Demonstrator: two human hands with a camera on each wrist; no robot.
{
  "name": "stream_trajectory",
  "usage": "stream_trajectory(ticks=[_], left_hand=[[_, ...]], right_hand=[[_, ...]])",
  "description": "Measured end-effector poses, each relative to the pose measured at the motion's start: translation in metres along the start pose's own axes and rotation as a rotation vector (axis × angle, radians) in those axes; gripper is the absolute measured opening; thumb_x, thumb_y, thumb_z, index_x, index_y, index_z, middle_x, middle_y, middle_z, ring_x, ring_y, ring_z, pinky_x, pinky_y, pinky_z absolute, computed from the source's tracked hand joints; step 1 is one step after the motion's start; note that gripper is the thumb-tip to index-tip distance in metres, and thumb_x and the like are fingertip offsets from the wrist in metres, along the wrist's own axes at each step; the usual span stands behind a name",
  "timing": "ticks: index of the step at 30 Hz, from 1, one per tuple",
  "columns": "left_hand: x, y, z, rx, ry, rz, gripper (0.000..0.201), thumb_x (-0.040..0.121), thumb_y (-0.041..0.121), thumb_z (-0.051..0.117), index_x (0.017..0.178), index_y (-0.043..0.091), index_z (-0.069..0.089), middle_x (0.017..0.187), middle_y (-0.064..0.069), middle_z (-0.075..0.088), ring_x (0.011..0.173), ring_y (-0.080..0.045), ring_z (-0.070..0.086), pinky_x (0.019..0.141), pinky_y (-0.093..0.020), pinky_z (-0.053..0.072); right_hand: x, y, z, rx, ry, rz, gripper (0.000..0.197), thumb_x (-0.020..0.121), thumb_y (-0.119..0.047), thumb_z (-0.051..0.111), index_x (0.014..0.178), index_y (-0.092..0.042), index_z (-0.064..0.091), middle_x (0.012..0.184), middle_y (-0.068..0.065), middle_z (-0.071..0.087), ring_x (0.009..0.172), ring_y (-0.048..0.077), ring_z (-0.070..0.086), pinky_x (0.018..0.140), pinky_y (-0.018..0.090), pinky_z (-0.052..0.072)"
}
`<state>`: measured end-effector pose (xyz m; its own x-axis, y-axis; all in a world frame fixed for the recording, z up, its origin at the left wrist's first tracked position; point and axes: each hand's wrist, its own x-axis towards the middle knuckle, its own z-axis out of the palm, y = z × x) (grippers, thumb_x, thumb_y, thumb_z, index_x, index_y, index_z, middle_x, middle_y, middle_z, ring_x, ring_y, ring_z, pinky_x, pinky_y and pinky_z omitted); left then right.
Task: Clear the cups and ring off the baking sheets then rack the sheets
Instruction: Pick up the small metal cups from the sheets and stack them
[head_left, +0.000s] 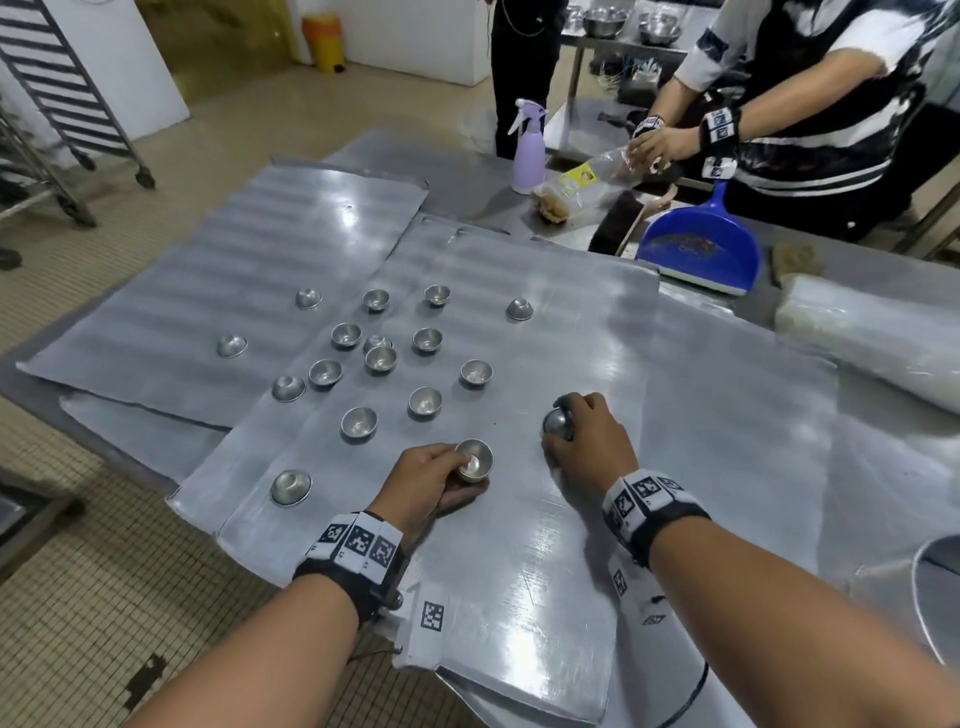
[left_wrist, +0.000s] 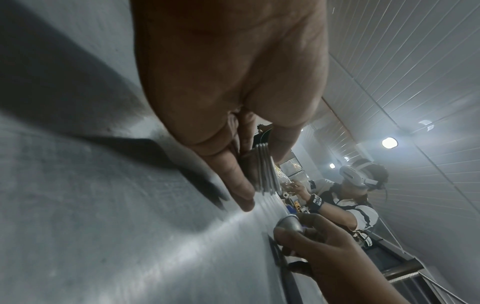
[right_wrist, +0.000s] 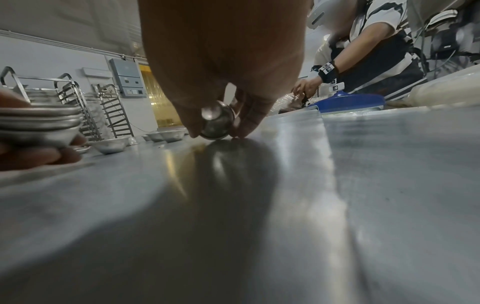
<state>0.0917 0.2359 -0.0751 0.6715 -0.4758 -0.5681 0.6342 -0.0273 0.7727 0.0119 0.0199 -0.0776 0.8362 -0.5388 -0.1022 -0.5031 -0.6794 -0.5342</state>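
Left hand (head_left: 423, 480) grip curled round stacked metal cups (head_left: 474, 460); right hand (head_left: 584, 441) pinches domed cup (head_left: 558, 423).

Tiled floor (head_left: 104, 597), white wall (head_left: 415, 36), steel table (head_left: 857, 270), yellow bin (head_left: 324, 41)

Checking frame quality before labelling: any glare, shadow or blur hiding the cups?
Head view: glare streaks on the baking sheet, cups sharp. Left wrist view: the left hand and its shadow fill the frame, stacked cups blurred. Right wrist view: the right hand's shadow darkens the sheet; its cup stays readable.
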Motion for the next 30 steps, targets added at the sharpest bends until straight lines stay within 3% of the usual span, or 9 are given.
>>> stream_trajectory(ticks=[3,7,11,15,17,20,21,26,30], left_hand=[[-0.002,-0.001,-0.001,0.013,-0.013,0.004,0.020,0.092,0.005,0.060,0.109,-0.003,0.068,0.099,-0.026,0.074,0.090,-0.037,0.074,0.090,-0.042,0.058],[-0.005,-0.003,-0.003,0.026,-0.026,0.009,0.019,0.092,0.005,0.059,0.107,-0.005,0.067,0.096,-0.026,0.074,0.092,-0.040,0.074,0.095,-0.047,0.056],[-0.010,-0.005,-0.007,0.036,-0.038,0.003,0.019,0.093,0.006,0.060,0.108,-0.005,0.066,0.098,-0.026,0.074,0.091,-0.040,0.074,0.092,-0.045,0.057],[-0.015,-0.004,-0.013,0.052,-0.048,-0.007,0.020,0.094,0.008,0.060,0.109,-0.003,0.066,0.100,-0.026,0.074,0.092,-0.038,0.074,0.092,-0.044,0.057],[-0.017,-0.003,-0.015,0.065,-0.049,-0.008,0.021,0.095,0.010,0.059,0.110,-0.003,0.066,0.100,-0.026,0.074,0.093,-0.037,0.074,0.095,-0.045,0.056],[-0.021,-0.003,-0.019,0.068,-0.042,-0.007,0.021,0.095,0.010,0.059,0.109,-0.004,0.066,0.099,-0.026,0.074,0.093,-0.036,0.075,0.097,-0.046,0.055],[-0.022,-0.003,-0.019,0.066,-0.039,-0.005,0.021,0.095,0.010,0.059,0.110,-0.004,0.066,0.099,-0.026,0.074,0.093,-0.036,0.075,0.096,-0.045,0.055],[-0.031,0.000,-0.023,0.041,-0.026,0.012,0.021,0.094,0.009,0.062,0.107,-0.007,0.067,0.098,-0.027,0.074,0.091,-0.036,0.075,0.079,-0.036,0.062],[-0.040,0.003,-0.026,0.020,-0.039,0.025,0.023,0.094,0.010,0.062,0.107,-0.007,0.069,0.103,-0.028,0.073,0.093,-0.034,0.074,0.071,-0.031,0.060]], right_hand=[[-0.017,-0.004,0.005,0.033,0.029,0.004,0.013,0.083,-0.029,0.060,0.096,-0.026,0.056,0.106,-0.004,0.048,0.086,0.026,0.059,0.078,0.035,0.051],[-0.033,-0.008,0.008,0.067,0.057,0.021,0.010,0.083,-0.035,0.061,0.090,-0.029,0.057,0.102,-0.010,0.049,0.084,0.018,0.059,0.074,0.030,0.049],[-0.039,-0.007,0.006,0.049,-0.012,-0.006,0.032,0.081,-0.036,0.067,0.111,-0.028,0.060,0.109,-0.005,0.055,0.096,0.020,0.060,0.080,0.030,0.048],[-0.045,-0.011,0.004,-0.016,-0.041,0.037,0.059,0.087,-0.038,0.063,0.141,-0.021,0.050,0.131,0.001,0.053,0.116,0.022,0.056,0.095,0.031,0.046],[-0.051,-0.013,0.004,-0.050,-0.044,0.039,0.055,0.088,-0.038,0.061,0.138,-0.020,0.052,0.127,0.001,0.052,0.113,0.023,0.057,0.092,0.031,0.047],[-0.060,-0.017,0.001,-0.066,-0.055,0.026,0.031,0.086,-0.038,0.064,0.113,-0.022,0.065,0.106,-0.003,0.050,0.102,0.022,0.059,0.081,0.029,0.046],[-0.061,-0.018,0.001,-0.060,-0.067,0.024,0.031,0.086,-0.038,0.065,0.113,-0.023,0.066,0.105,-0.003,0.052,0.102,0.022,0.059,0.082,0.029,0.046],[-0.061,-0.038,0.003,0.063,-0.065,-0.050,0.059,0.083,-0.047,0.073,0.134,-0.021,0.059,0.125,0.001,0.064,0.112,0.019,0.060,0.096,0.034,0.048],[-0.070,-0.070,0.005,0.208,-0.034,-0.156,0.062,0.081,-0.043,0.077,0.136,-0.022,0.058,0.126,-0.005,0.066,0.110,0.010,0.061,0.093,0.024,0.045]])
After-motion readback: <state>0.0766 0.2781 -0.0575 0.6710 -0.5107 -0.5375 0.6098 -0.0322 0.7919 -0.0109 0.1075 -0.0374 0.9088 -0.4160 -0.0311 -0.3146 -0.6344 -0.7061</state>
